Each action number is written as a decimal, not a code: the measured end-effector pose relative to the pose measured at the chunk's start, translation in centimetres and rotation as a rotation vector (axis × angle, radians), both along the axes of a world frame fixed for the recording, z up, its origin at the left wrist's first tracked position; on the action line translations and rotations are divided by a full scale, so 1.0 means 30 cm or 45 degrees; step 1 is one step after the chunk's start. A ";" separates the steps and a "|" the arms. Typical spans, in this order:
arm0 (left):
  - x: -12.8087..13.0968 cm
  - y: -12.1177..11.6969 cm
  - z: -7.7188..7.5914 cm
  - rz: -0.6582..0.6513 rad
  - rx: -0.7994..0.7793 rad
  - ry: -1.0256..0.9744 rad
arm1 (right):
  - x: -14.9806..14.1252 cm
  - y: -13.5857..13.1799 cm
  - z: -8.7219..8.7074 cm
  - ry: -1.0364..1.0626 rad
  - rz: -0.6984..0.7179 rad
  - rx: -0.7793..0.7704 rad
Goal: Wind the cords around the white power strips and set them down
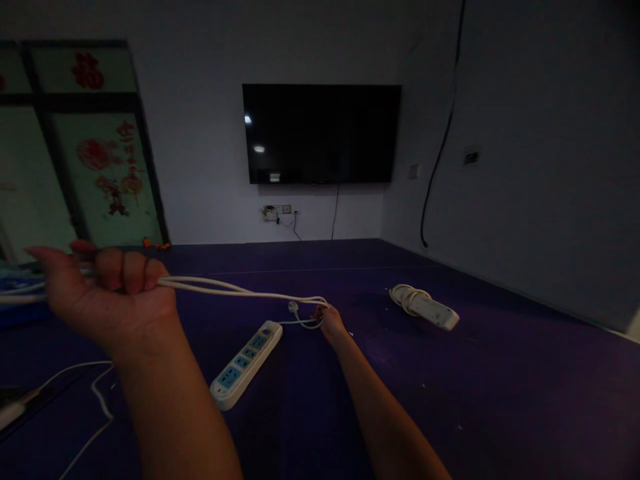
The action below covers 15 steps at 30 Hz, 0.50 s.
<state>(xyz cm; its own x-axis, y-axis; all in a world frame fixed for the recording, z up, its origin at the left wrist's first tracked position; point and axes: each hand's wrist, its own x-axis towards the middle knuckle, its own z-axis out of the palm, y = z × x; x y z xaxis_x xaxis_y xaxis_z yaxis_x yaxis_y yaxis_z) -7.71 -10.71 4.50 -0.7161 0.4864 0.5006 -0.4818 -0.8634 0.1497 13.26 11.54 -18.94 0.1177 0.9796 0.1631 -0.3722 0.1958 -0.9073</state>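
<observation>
Holding doubled cord (270, 295) in closed left hand (117, 293) and right hand (331, 325), not wound round near power strip (249, 361), unlike wrapped far strip (436, 311)

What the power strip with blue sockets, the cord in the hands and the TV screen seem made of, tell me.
Power strip: probably hard plastic, whitish and smooth, with rounded, moulded-looking ends.
Cord: pale, flexible sheath, likely vinyl or rubber, judging by its smooth bends.
TV screen: glossy black glass or plastic; it reflects lights, which fits either.

Dim room, bright reflections on the black screen (323, 133), dark corners, slightly soft detail.
</observation>
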 end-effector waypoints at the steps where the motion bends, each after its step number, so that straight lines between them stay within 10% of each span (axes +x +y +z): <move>1: 0.004 0.003 0.003 0.000 -0.035 -0.009 | 0.001 -0.001 0.000 -0.017 -0.005 -0.002; 15: 0.019 0.004 0.013 -0.060 -0.021 0.050 | 0.131 -0.032 0.120 -0.789 0.243 0.002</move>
<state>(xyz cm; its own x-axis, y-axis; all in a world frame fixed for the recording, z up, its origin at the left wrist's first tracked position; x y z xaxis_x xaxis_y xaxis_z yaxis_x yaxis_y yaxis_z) -7.16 -10.58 4.90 -0.6721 0.5273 0.5198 -0.5152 -0.8372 0.1832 17.19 10.59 -15.35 -0.1746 0.9737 0.1461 0.1923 0.1792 -0.9648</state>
